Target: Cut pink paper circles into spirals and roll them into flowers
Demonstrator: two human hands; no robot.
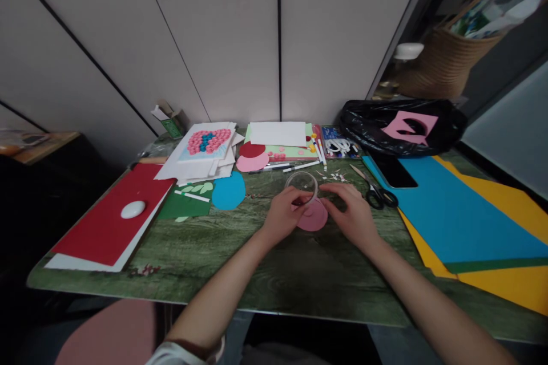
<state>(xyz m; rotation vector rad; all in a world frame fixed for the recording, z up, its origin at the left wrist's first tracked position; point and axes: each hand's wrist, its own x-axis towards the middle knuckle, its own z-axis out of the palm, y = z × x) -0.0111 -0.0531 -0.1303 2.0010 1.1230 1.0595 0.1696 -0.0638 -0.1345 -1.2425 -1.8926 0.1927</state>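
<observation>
Head: pink disc [313, 220] between hands [282, 211] [354, 212]

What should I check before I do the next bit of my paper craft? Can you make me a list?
1. Left hand has hold of the clear ring: ok, its fingers are on the rim.
2. Pink circle within reach: ok, it lies between both hands.
3. Right hand touching the pink circle: cannot tell, its fingertips are very near the edge.
4. Scissors out of the way: ok, they lie to the right of the right hand.
5. White scraps cleared away: not ok, they lie just beyond the right hand.
</observation>
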